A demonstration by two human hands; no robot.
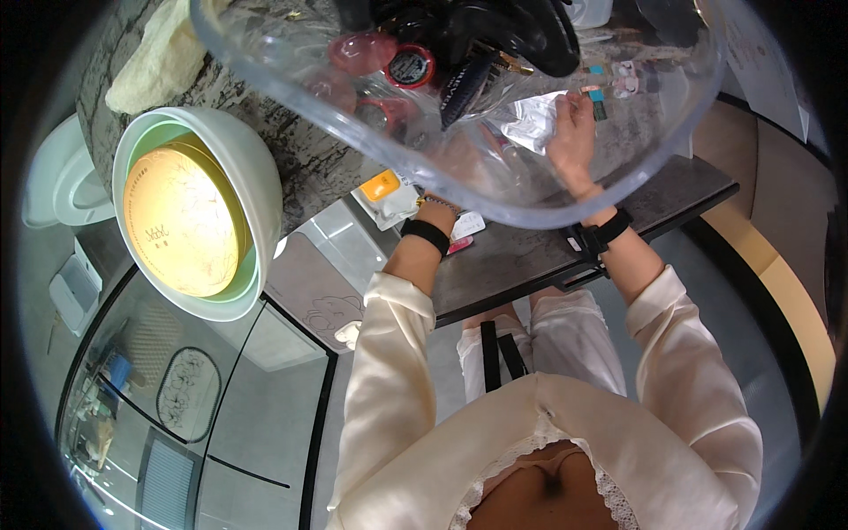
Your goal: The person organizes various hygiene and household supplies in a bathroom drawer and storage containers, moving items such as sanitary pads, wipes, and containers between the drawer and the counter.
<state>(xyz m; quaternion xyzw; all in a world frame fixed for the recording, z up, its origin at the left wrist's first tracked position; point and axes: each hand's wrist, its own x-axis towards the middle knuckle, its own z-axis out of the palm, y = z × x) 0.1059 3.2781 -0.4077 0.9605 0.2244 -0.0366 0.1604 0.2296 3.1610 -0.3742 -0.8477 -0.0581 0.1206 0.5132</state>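
A clear plastic container (pixel 311 119) spans the upper middle, close to the camera, and I see both of my hands through its wall. My right hand (pixel 575 136) has its fingers on the edge of a silver foil packet (pixel 533 122), seemingly pinching it. To the left of the packet, my left hand (pixel 464 156) is blurred by the plastic, so its fingers cannot be made out. Near my left wrist lie a white pouch with an orange lid (pixel 381 187), a white tag (pixel 468 226) and a pink item (pixel 460 245). Small printed packets (pixel 626 78) are beyond my right fingers.
In the container are a black hair claw clip (pixel 523 33), a dark tube (pixel 467 89), a red-rimmed jar (pixel 409 66) and a pink item (pixel 362 52). At left, a pale bowl (pixel 268 192) holds a round gold tin (pixel 182 222). A dark table edge (pixel 517 288) runs before me.
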